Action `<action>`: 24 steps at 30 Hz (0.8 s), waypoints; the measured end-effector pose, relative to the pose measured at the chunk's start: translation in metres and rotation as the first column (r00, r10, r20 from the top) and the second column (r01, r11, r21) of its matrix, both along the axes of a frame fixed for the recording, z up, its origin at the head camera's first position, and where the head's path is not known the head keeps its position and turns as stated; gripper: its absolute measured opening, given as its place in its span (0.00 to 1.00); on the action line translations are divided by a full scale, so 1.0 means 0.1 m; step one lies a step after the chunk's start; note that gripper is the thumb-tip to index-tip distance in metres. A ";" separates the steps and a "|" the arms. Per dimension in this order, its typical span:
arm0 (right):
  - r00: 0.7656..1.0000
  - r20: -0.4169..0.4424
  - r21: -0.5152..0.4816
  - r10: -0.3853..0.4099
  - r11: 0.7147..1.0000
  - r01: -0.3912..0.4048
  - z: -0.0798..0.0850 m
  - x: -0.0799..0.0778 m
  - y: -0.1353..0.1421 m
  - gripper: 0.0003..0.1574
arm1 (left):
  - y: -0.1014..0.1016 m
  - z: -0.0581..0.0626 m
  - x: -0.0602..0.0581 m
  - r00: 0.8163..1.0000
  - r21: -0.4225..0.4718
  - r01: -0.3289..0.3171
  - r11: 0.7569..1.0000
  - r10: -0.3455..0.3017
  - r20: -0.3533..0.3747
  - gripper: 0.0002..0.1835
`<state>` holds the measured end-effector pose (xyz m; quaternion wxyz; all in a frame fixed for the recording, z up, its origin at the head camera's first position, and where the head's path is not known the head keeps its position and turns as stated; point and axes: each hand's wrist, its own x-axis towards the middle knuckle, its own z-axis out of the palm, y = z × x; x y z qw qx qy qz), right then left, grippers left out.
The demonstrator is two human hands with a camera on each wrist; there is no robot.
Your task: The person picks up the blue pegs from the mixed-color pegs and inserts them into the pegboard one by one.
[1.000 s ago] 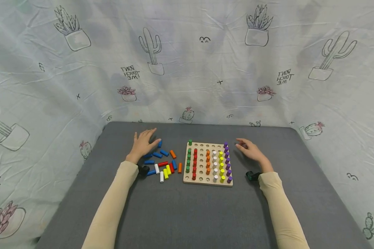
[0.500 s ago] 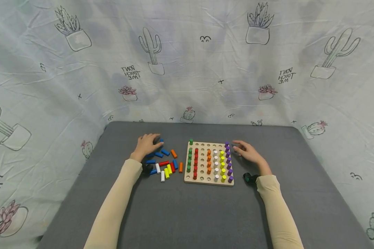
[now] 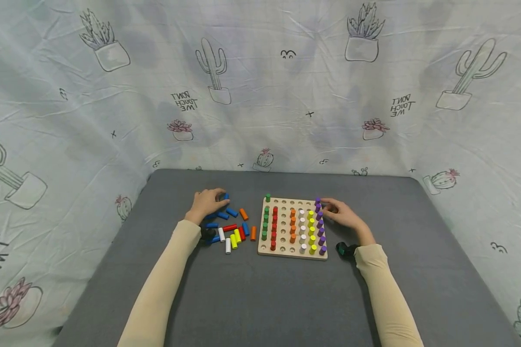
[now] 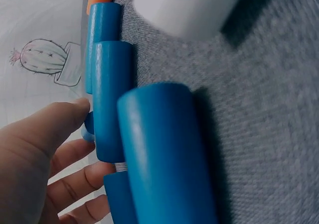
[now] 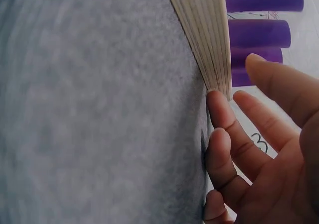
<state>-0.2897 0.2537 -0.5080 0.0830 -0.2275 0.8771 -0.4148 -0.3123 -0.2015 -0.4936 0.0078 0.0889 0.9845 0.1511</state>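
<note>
In the head view my left hand [image 3: 206, 204] is at the far end of the loose pegs, thumb and fingertips at a blue peg [image 3: 226, 196]. The left wrist view has the blue peg [image 4: 88, 127] pinched between thumb and forefinger, largely hidden behind nearer blue pegs [image 4: 112, 99]. My right hand [image 3: 344, 215] is by the far right corner of a wooden pegboard [image 3: 282, 253]. In the right wrist view its loosely bent fingers [image 5: 223, 112] reach the board's side [image 5: 202, 35], and the thumb overlaps the purple pegs [image 5: 259, 32].
Loose blue, red, white, yellow and orange pegs [image 3: 253, 233] lie left of the board. Standing in it are columns of green [image 3: 265, 226], red [image 3: 274, 228], orange, white, yellow and purple pegs; one column of holes is bare. A patterned curtain [image 3: 260, 96] hangs behind the grey table [image 3: 260, 299].
My left hand has come down and its fingers have closed on the far blue peg. The right hand has moved left to the board's edge.
</note>
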 end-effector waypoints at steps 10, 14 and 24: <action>1.000 0.011 -0.061 0.004 0.998 -0.003 -0.04 -0.02 -0.01 0.28 | 0.03 0.00 -0.01 1.000 0.036 -0.003 0.999 0.003 -0.002 0.23; 1.000 0.024 -0.060 -0.005 0.998 0.006 -0.05 -0.03 -0.01 0.28 | 0.03 0.00 -0.03 1.000 0.067 -0.017 0.998 0.018 -0.006 0.21; 1.000 0.014 -0.068 -0.002 0.998 0.003 -0.08 -0.02 0.00 0.28 | 0.04 -0.02 -0.05 0.999 0.135 -0.049 0.990 0.050 -0.008 0.20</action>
